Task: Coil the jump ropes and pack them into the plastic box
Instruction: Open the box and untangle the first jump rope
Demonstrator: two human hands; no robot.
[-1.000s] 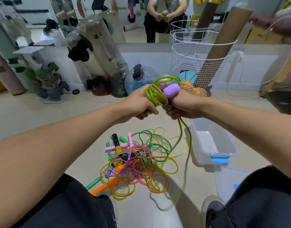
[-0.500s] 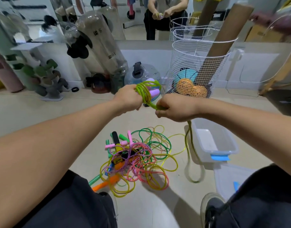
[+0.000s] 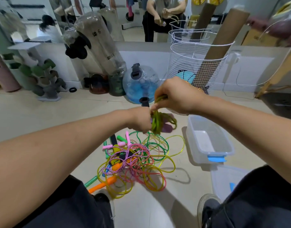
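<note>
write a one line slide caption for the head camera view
Both hands, left hand and right hand, wind a green jump rope above tangled ropes beside the empty plastic box.

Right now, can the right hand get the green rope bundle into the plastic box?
Probably yes. The right hand holds the green rope bundle just left of the plastic box, which sits open with nothing between them.

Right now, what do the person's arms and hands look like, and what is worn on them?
Both forearms are bare to the edge of the picture; no sleeve, glove, watch or ring shows. The left hand and the right hand are bare too. Lower down, dark trousers cover the legs, and a dark shoe with a pale sole shows.
</note>
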